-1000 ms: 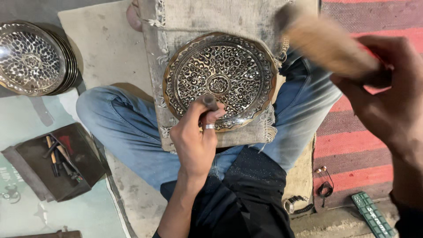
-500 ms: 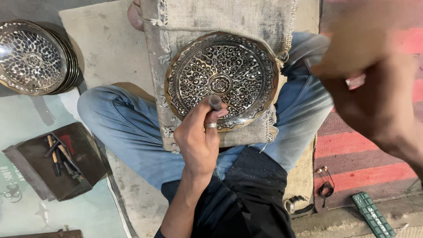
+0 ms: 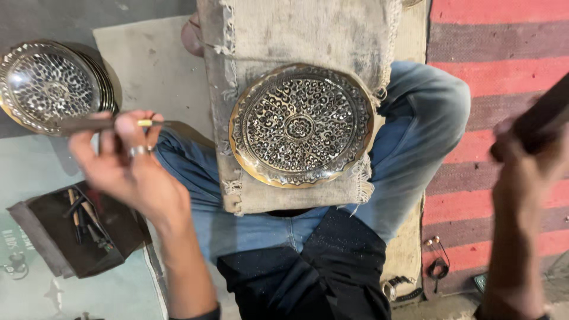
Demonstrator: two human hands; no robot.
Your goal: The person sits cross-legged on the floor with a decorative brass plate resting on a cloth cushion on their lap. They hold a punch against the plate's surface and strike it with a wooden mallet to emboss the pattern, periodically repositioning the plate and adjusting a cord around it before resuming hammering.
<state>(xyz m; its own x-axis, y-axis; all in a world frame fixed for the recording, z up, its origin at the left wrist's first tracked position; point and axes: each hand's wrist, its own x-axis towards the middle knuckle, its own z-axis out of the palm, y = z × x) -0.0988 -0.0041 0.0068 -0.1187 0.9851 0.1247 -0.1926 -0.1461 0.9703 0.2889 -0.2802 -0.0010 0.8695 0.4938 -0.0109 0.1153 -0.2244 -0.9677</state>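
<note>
Sackcloth bears engraved plate; left hand holds chisel.

Person seated cross-legged — faded blue denim jeans, creased at the knees. Dark, near-black top with a fine pale speckle across the fabric. Both forearms bare; a dark cuff shows low at each wrist. Left hand wears a silver band ring on one finger. Right hand blurred — no ring discernible.
</note>
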